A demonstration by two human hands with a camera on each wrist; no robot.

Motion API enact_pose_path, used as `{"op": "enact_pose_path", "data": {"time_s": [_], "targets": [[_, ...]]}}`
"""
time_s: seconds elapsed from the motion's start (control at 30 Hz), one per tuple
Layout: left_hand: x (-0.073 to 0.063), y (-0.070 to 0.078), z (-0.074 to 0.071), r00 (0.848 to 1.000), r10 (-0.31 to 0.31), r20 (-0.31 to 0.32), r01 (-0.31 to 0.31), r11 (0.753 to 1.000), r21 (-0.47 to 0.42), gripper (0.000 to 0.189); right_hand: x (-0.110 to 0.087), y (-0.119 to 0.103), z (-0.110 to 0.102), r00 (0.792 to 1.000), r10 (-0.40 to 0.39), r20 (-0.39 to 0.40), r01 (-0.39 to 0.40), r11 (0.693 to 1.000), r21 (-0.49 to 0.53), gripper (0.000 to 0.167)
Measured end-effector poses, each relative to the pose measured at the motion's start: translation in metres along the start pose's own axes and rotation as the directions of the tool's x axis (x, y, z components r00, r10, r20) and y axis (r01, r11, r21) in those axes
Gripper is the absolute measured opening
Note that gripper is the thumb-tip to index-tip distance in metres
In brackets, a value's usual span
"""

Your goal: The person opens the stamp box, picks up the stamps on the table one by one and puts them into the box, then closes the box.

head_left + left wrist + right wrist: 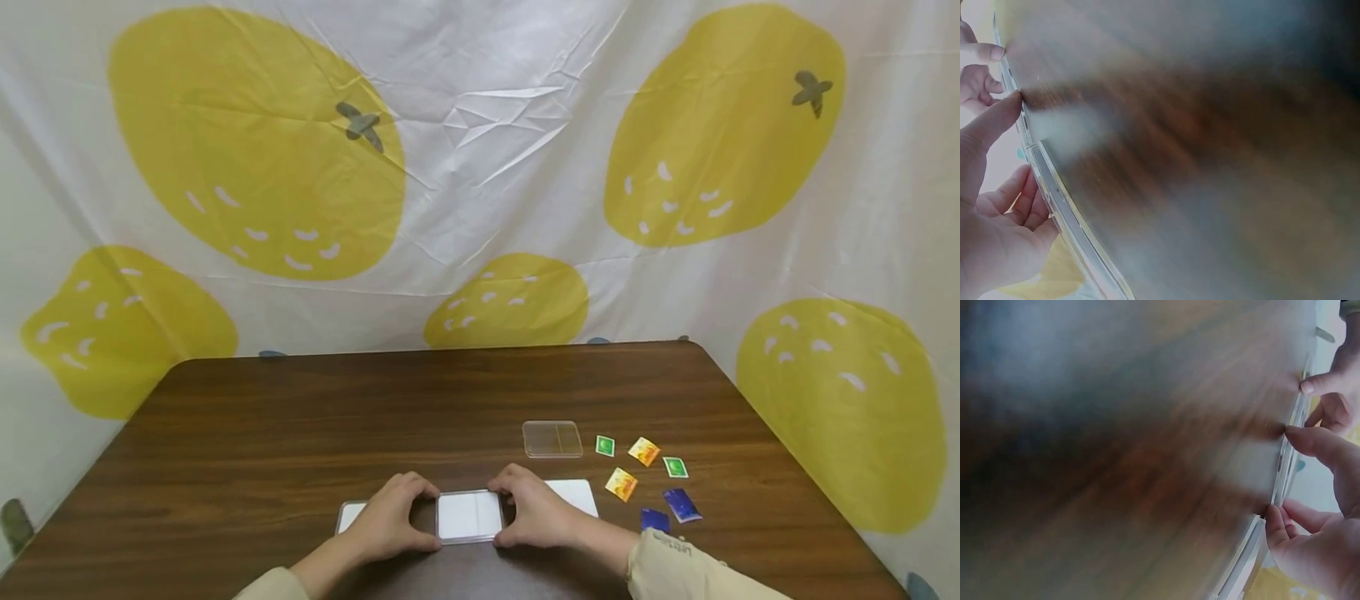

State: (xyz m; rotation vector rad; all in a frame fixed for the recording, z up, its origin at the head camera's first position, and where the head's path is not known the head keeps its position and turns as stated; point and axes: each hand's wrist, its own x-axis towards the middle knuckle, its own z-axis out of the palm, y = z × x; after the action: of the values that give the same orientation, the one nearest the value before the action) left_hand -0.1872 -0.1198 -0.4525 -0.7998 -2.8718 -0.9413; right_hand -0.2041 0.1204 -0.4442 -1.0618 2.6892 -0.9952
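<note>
Broad passage left, scattered things right
Bare tabletop (255, 442) spreads left of the left hand (392, 515) and beyond the held flat case (468, 515); past the right hand (542, 510), a clear plastic cover (552, 439) and six small printed squares (622, 484) obstruct.

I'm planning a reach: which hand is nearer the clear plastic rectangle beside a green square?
Right. The right hand is just below the clear plastic rectangle in the head view; the left hand is below and farther left.
</note>
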Motion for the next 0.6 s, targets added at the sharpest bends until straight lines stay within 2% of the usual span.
{"op": "enact_pose_path", "data": {"time_s": [0.2,0.6], "targets": [[-0.0003,-0.0005,-0.0021,1.000,0.010,-0.006,-0.010,1.000,-0.019,0.052,0.0061,0.0012,-0.0016,1.000,0.021,0.013,-0.020,0.998,-0.056,0.053],[-0.0006,-0.0011,-0.0019,1.000,0.014,-0.001,-0.014,0.999,-0.031,0.052,0.0095,0.0034,-0.0005,1.000,-0.007,0.015,0.009,0.992,-0.127,0.053]]}}
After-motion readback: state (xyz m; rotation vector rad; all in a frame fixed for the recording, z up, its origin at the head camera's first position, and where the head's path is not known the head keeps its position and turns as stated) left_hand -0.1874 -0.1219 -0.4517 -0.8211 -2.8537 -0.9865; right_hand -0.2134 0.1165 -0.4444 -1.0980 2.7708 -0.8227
